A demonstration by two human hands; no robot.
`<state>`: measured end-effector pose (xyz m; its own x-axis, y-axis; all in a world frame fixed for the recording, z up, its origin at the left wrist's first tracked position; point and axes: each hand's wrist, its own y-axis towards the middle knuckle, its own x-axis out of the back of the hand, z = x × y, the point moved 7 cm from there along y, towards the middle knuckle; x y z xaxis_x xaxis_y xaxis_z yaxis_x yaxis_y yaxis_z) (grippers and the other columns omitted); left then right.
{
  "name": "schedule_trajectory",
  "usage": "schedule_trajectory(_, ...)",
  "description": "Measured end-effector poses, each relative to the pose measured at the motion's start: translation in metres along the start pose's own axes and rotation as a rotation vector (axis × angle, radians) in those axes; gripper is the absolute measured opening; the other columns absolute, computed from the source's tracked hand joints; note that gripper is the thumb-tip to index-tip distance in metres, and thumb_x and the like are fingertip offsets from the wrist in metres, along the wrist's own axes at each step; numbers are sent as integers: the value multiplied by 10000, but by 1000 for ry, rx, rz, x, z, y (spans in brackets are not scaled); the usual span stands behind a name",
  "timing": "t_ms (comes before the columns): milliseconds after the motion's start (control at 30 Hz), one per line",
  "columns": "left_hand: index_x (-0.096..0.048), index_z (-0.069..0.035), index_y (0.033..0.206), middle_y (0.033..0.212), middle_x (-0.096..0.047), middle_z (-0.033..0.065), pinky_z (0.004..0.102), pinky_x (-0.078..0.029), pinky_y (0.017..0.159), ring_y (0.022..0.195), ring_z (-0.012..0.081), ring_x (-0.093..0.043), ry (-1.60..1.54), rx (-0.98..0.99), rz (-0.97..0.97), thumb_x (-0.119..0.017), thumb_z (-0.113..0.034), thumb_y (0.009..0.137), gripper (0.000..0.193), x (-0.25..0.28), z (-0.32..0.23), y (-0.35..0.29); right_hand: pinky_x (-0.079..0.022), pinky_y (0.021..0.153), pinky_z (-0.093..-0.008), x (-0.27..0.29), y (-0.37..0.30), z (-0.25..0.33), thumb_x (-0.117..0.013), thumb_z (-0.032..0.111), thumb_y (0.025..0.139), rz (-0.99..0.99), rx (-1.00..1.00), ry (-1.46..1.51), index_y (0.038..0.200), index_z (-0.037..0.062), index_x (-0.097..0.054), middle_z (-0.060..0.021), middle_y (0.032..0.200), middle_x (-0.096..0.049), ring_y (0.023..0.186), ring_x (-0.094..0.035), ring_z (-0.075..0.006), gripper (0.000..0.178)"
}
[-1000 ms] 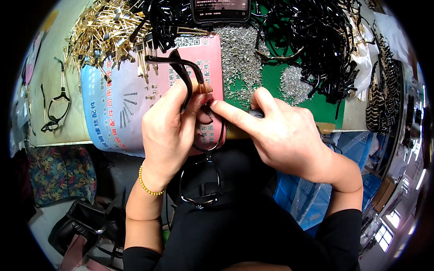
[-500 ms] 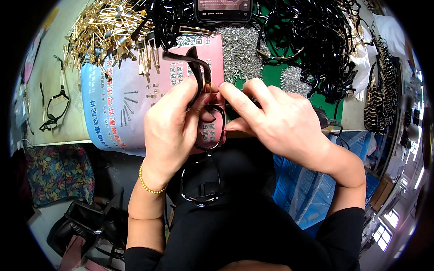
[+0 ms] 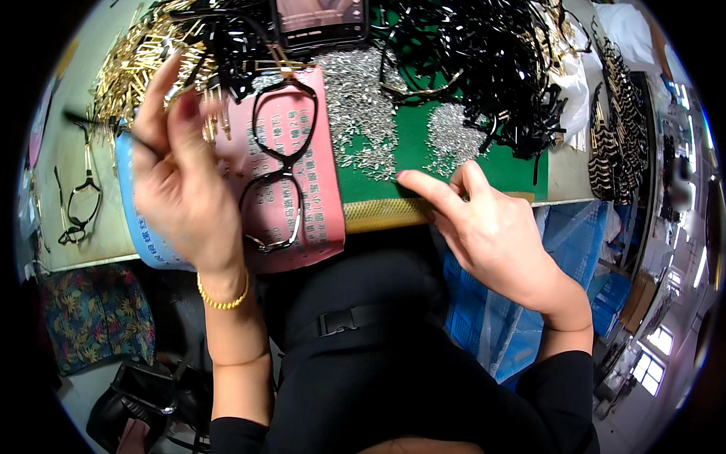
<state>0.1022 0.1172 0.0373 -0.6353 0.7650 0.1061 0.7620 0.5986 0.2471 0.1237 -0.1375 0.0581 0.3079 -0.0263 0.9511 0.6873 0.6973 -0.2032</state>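
A black eyeglass frame (image 3: 286,160) lies on the pink end of a printed sheet (image 3: 325,219), one rim nearer me than the other, with a gold hinge piece at its far end. My left hand (image 3: 185,181), smeared by motion, is raised over the sheet's left part, thumb and index finger apart. A blurred dark eyeglass temple (image 3: 98,121) sticks out from its left side and appears gripped by the other fingers, which are hidden. My right hand (image 3: 488,234) hovers at the table's front edge. Its index finger reaches toward small silver screw-like pieces (image 3: 367,144); no held thing shows.
Gold temple parts (image 3: 144,68) are heaped at far left, black temples (image 3: 491,60) at far right. A phone (image 3: 321,26) stands between them. More silver pieces (image 3: 454,136) lie on a green mat (image 3: 412,144). Another pair of glasses (image 3: 83,200) is at left, blue crates (image 3: 491,318) below right.
My hands have separated. The eyeglass frame they held together now lies on the sheet. My left hand has swung left, and my right hand has drawn back toward me. The view has shifted slightly.
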Motion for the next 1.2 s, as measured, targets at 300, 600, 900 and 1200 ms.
schedule_trajectory(300,-525,79,1326,854,-473,19,447,-525,990,746,107,-474,-224,58,-111,-449,-184,1109,349,57,19,-39,-545,518,-381,-8,-4,-6,-643,55,853,-8,-18,43,1348,212,-631,-136,939,-522,698,-653,-266,520)
schedule_trajectory(600,-685,23,1135,981,-732,102,473,-414,1112,1020,236,-641,620,-291,157,-644,37,949,191,79,22,-61,-528,491,-344,-10,-2,-7,-633,29,812,-64,-43,-16,1395,238,-606,-124,911,-508,636,-632,-234,619)
schedule_trajectory(900,-619,-116,842,955,-759,13,536,-537,1023,1045,277,-696,391,-592,511,-860,-183,774,260,33,-5,-103,-536,553,-374,2,2,-3,-651,60,905,19,-57,191,1480,287,-536,-83,1007,-583,660,-643,-264,629)
schedule_trajectory(1200,-615,-77,945,931,-706,79,477,-560,960,953,291,-719,204,-372,474,-841,4,722,328,17,3,-83,-541,559,-301,-9,33,46,-675,37,769,50,336,192,1396,201,-599,24,1392,-616,699,-590,-210,653)
